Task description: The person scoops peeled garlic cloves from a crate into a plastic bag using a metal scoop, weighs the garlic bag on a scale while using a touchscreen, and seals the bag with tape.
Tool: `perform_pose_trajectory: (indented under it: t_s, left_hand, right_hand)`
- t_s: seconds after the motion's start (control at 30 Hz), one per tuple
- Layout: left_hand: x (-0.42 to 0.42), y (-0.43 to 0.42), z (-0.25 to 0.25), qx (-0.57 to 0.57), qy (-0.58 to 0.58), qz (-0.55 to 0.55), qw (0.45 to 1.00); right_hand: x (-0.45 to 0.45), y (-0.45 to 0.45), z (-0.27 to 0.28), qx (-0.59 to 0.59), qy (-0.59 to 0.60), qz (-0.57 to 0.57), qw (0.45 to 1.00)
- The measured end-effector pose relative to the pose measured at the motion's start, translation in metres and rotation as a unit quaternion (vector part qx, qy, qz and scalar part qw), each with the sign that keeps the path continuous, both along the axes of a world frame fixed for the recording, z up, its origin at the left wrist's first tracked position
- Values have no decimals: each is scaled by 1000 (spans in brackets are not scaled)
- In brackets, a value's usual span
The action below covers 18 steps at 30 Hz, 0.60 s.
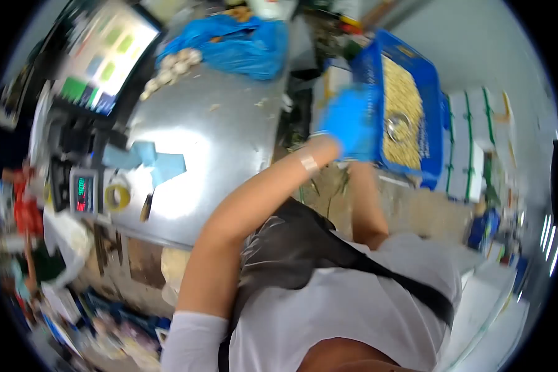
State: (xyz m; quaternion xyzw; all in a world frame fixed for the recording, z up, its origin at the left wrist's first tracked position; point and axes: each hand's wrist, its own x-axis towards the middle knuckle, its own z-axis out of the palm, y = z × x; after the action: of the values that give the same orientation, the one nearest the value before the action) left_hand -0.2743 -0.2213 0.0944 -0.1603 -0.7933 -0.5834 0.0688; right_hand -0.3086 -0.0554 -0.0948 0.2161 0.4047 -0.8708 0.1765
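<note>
My left hand (346, 121) wears a blue glove and is smeared by motion beside the near side of a blue plastic crate (439, 93). Its fingers are too blurred to read, and nothing held in it can be made out. My right forearm (367, 201) reaches up under the left wrist, and the right hand is mostly hidden behind the blue glove. Many small pale yellowish pieces (402, 84), perhaps peeled garlic, fill the crate. A small round shiny metal dish or scoop (400, 127) lies on them.
A steel table (229, 118) stands left, bearing garlic bulbs (178, 63), a blue plastic bag (242, 46), light-blue cloth or paper pieces (149, 161), a tape roll (117, 196) and a knife (146, 208). A scale display (83, 191) and screen (108, 53) flank it. White boxes (471, 142) with green straps stand right.
</note>
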Motion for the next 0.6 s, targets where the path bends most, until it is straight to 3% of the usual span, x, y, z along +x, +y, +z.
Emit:
perform_pose_trajectory:
  t_s: [0.03,0.1,0.13,0.23,0.3,0.37,0.4,0.43,0.47,0.5,0.57,0.6]
  left_hand:
    - [-11,46,-15,72,133,85,985]
    - [-15,34,31,25,263,-7,964]
    - [5,17,50,59,232,23,971]
    - [34,6,0,12,199,74,977]
    - [79,-48,-24,1,63,25,998]
    - [132,-105,-41,-94,-112,24,989]
    - [170,-120,-70,-21,-110,132,985]
    - [210,-148,-66,29,-170,167,971]
    - [246,-165,-88,-43,-185,245,951]
    - [293,-183,-86,-53,-187,340,920]
    - [377,-197,-82,-81,-220,501,833]
    - [414,-199,-86,-94,-226,567,786]
  right_hand:
    - [-16,47,-1,76,38,-8,996]
    - [-50,143,1,218,105,4,970]
    - [-70,188,4,285,127,5,950]
    - [-114,261,17,321,71,-73,942]
    - [-121,260,27,342,48,-111,932]
    - [-129,235,33,348,75,-94,930]
    - [-131,219,27,351,114,-50,928]
    - [-135,197,15,359,188,33,913]
    - [-137,167,-1,360,319,152,863]
    - [-139,125,-15,267,383,243,850]
    - [-29,-108,69,67,143,281,947]
    - [2,-172,56,77,171,407,894]
